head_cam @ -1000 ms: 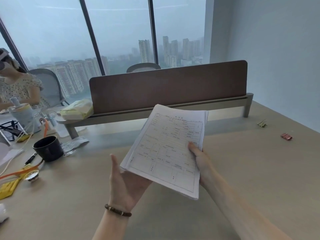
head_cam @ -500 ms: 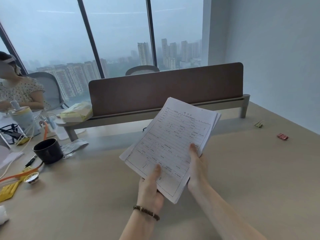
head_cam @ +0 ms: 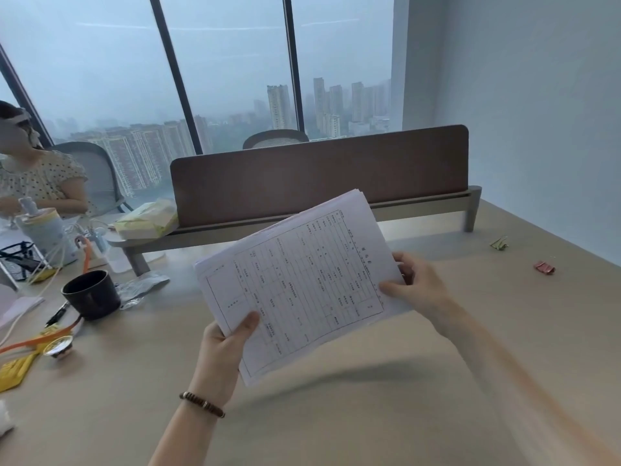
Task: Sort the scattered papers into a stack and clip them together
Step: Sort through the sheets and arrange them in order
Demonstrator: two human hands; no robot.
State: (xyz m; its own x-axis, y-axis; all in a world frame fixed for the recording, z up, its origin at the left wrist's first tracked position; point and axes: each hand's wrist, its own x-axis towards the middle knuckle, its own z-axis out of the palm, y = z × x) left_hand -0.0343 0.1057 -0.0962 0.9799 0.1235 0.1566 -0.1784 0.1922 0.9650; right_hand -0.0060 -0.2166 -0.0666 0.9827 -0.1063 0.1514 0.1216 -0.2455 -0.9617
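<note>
Tall windows with dark frames fill the far wall, showing a hazy skyline of tower blocks. Below them I see a pale beige tabletop with a brown divider screen standing along its far edge.

At the left sits a black mug; I cannot tell what is in it. Near it lie a pen, a crumpled clear wrapper and a small foil cup, its contents too small to make out. A pack of tissues rests on the ledge beside the screen. Another person in a dotted top sits at the far left.

Above the middle of the tabletop, both hands hold the stack of papers, tilted, with a printed form on top. The left hand, with a beaded bracelet at its wrist, grips the near-left corner, thumb curled over the top sheet and fingers hidden underneath. The right hand pinches the right edge, thumb on top and fingers curled around the edge.

On the tabletop at the far right, well apart from the papers, lie 2 binder clips: a green clip and a red clip.
</note>
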